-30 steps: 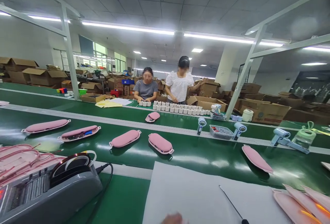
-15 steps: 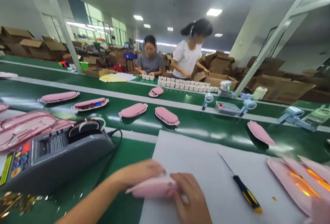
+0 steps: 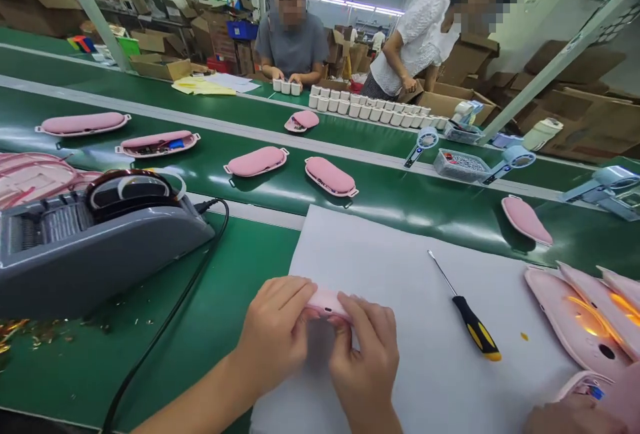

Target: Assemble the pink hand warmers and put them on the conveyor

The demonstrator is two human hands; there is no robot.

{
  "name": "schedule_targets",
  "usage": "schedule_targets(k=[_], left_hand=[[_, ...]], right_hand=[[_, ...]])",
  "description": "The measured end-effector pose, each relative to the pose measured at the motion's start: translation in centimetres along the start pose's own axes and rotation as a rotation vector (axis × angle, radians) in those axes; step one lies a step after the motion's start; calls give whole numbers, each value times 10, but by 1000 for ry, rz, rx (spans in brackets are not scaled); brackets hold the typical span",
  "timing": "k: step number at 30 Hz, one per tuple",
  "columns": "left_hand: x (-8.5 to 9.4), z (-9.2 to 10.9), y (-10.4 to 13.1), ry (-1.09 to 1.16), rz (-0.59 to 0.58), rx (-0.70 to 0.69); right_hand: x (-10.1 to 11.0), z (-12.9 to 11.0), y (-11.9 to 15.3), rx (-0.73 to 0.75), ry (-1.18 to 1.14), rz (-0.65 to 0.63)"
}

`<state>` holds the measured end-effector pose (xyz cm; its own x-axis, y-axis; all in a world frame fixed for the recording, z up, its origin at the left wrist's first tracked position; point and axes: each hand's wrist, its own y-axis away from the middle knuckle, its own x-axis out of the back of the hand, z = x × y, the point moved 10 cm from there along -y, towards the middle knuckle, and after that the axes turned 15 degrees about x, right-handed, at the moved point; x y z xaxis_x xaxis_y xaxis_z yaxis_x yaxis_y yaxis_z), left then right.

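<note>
Between my two hands is a pink oval plastic case, held end-on just over the white paper sheet. My left hand pinches its left side, thumb below and fingers on top. On the other side my right hand grips it the same way. A small dark slot shows in the case's near edge; most of the shell is hidden by my fingers. To the right of my hands, a screwdriver with a black and yellow handle lies on the paper.
At left stands a grey tape dispenser with a black cable. Several pink cases lie along the green conveyor. Pink shells with orange glow stack at right, near another person's hand. Two people work opposite beside white pieces.
The pink case has turned from lying sideways to pointing away from me, with both hands now at its sides. My view has tipped downward. Another person's hand with an opened case appears lower right.
</note>
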<state>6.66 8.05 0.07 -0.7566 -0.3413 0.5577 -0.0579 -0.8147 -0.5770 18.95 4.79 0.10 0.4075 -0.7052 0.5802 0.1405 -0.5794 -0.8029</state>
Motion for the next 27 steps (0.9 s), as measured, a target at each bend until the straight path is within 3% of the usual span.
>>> schedule_targets(k=[3, 11, 15, 18, 21, 24, 27], left_hand=[[-1, 1, -3, -2, 4, -11], [-8, -7, -7, -109, -131, -22], [-5, -6, -5, -183, -168, -50], [11, -14, -10, -207, -112, -8], [24, -51, -32, -126, -83, 279], [-2, -93, -53, -40, -309, 657], [-30, -106, -77, -66, -471, 779]], right_hand=[[-4, -1, 0, -25, 37, 1], [-8, 13, -5, 104, 83, -266], [-6, 38, 12, -69, -48, -402], [-11, 81, 31, -546, -324, -377], [-32, 136, 44, -1103, -489, -264], [-57, 196, 2, -1159, -476, -202], [-76, 248, -44, -1125, -365, -214]])
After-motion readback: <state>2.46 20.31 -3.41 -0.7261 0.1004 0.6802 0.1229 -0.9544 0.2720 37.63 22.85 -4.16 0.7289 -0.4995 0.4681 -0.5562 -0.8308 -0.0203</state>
